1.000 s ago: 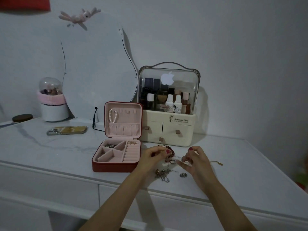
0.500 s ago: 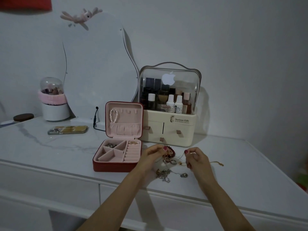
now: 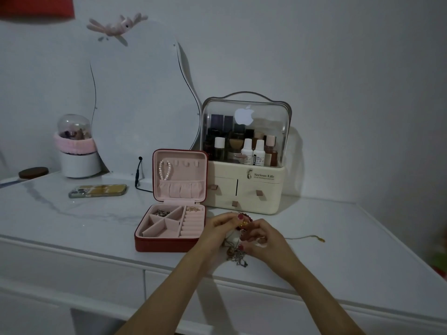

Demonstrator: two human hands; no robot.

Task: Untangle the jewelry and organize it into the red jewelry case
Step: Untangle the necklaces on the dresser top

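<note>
I see both hands meeting over the jewelry tangle [image 3: 238,256]: left hand [image 3: 219,229] and right hand [image 3: 264,239] pinch a gold piece [image 3: 243,223], beside the open red jewelry case [image 3: 169,244].

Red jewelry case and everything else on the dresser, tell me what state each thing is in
red jewelry case: open, lid upright
pearl bracelet: hanging inside lid
tangled jewelry: still bunched between the hands
left hand: pinching jewelry
right hand: pinching jewelry
cosmetics organizer: closed
phone: lying flat
</note>
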